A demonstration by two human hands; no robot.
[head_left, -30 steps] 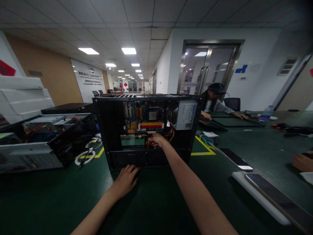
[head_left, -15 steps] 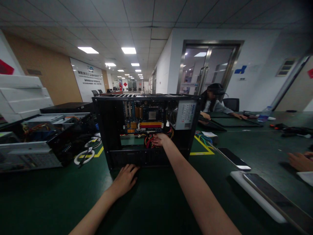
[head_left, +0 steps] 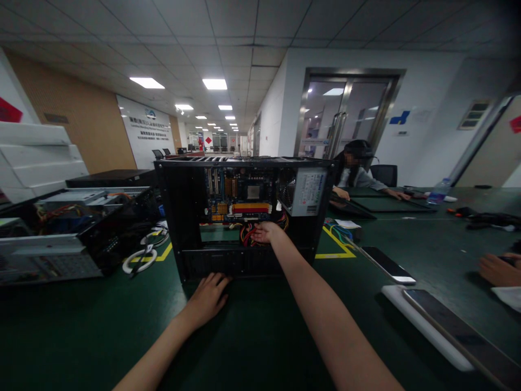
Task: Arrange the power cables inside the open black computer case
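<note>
Cable bundle (head_left: 246,234), mostly red/blk/yellow, sits low inside the PC case (head_left: 256,264), abt mid-width, just above its bottom panel & below the motherboard (head_left: 253,192). R hand (head_left: 262,232) reaches in over that panel's top edge, fingers half-curled against the wires; can't tell if it's gripping any. L hand (head_left: 209,296) lies palm down on the bench (head_left: 252,347), fingers loosely spread, nothing in them, tips at the case's bottom edge, L of centre.

Case stands upright, uncovered side to the worker. PSU (head_left: 311,191) fills its upper R corner; R wrist has room below & L of that. Toward the bench's L side: 2nd case (head_left: 49,263), w/ white cable coil (head_left: 140,262) in the gap btwn cases. Toward the R side: phone (head_left: 388,265), well off the case; nearer, another phone (head_left: 456,326) atop a white slab (head_left: 425,326); co-worker's hand (head_left: 496,270) beyond.
</note>
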